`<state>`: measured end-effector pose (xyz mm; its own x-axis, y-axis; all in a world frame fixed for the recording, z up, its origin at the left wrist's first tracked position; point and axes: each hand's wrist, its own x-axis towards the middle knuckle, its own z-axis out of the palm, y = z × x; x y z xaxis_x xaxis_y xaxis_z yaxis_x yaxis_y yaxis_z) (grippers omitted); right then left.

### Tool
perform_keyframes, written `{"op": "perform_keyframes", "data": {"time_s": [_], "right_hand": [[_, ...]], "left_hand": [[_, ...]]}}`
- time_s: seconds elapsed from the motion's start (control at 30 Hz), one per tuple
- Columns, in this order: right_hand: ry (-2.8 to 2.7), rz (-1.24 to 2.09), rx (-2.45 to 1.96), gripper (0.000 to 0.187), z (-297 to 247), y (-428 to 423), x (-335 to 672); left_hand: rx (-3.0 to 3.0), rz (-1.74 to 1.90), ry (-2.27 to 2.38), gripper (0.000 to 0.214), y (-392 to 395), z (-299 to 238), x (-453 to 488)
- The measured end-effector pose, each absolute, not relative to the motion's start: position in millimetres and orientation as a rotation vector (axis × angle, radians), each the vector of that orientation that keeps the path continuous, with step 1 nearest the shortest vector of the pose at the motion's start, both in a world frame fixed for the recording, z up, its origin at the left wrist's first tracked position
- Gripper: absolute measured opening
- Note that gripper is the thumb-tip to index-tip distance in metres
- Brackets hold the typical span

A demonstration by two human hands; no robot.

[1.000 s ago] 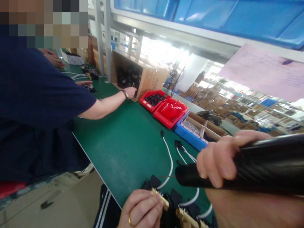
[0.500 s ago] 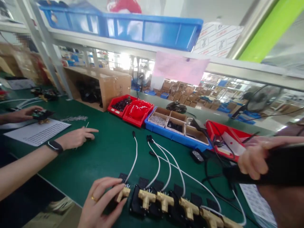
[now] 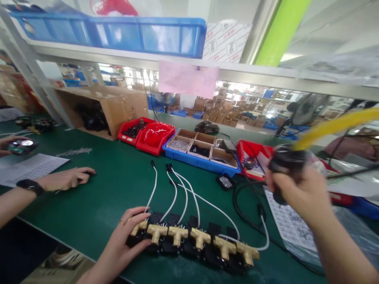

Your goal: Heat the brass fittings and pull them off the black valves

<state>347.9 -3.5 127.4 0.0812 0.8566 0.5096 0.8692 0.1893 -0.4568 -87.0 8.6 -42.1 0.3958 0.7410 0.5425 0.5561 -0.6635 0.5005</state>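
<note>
Green counter (image 3: 112,197) with six brass fittings (image 3: 199,238) in a row

Viewed from where I stand, left to right. Co-worker's first hand (image 3: 4,148), at a small circuit part (image 3: 21,146); second hand (image 3: 69,178), black wristband (image 3: 31,187), resting on the counter. Printed sheet (image 3: 29,167), flat. Cardboard box (image 3: 127,106), open-sided, dark parts within. The person's left hand (image 3: 118,240), narrowed, thumb and fingers about the leftmost of the brass fittings; the other five extend rightward along the near edge. Red bins (image 3: 149,149), a pair, just beside the box. White cables (image 3: 155,183), spread across the surface between fittings and bins. Pink paper (image 3: 188,81), hung from a shelf (image 3: 124,56) bearing blue crates (image 3: 148,37). Blue tray (image 3: 201,163), compartmented, small parts inside. Black block (image 3: 225,182), silvery top, before the tray. Black cable (image 3: 235,201), looped, lying between tray and fittings. Further red bin (image 3: 263,149). Green column (image 3: 282,31). Right hand (image 3: 299,193), wrapped around a blurred black tool (image 3: 287,159), raised over the counter. Yellow hose (image 3: 334,127), at the tool's top. Fan (image 3: 312,109), beyond. Room behind: stacked cartons (image 3: 222,112).
</note>
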Motion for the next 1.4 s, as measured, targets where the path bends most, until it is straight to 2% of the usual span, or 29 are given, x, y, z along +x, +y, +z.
{"op": "perform_keyframes", "data": {"time_s": [0.2, 0.33, 0.5, 0.6, 0.7, 0.8, 0.83, 0.87, 0.97, 1.03, 1.4], "right_hand": [[-2.109, 0.287, -1.883, 0.031, 43, 54, 329], [-2.265, 0.385, -1.907, 0.027, 4, 72, 318], [-2.226, 0.275, -1.793, 0.029, 22, 44, 312], [-2.125, 0.275, -1.707, 0.022, 45, -3, 317], [-2.132, 0.41, -1.593, 0.023, 54, -53, 316], [-2.23, 0.449, -1.507, 0.06, 41, -80, 303], [-2.251, 0.417, -1.499, 0.067, 33, -84, 298], [-2.261, 0.38, -1.489, 0.065, 25, -85, 293], [-2.236, 0.304, -1.428, 0.038, 8, -83, 288], [-2.23, 0.269, -1.384, 0.03, 5, -83, 293], [-2.221, 0.165, -1.523, 0.025, 15, -94, 348]], "left_hand": [[2.646, 1.035, 1.186, 0.042, 13, -15, -91], [2.908, 0.847, 0.929, 0.041, 23, 10, -83], [3.134, 0.533, 0.632, 0.036, 35, 31, -66], [3.165, 0.532, 0.577, 0.029, 37, 32, -61], [3.171, 0.588, 0.554, 0.025, 36, 29, -58], [3.177, 0.598, 0.526, 0.022, 36, 29, -53], [3.177, 0.591, 0.512, 0.022, 37, 30, -51], [3.175, 0.584, 0.5, 0.023, 37, 30, -48], [3.161, 0.592, 0.478, 0.026, 36, 32, -41], [3.166, 0.612, 0.491, 0.028, 34, 32, -36], [3.163, 0.553, 0.606, 0.028, 17, 23, 20]]}}
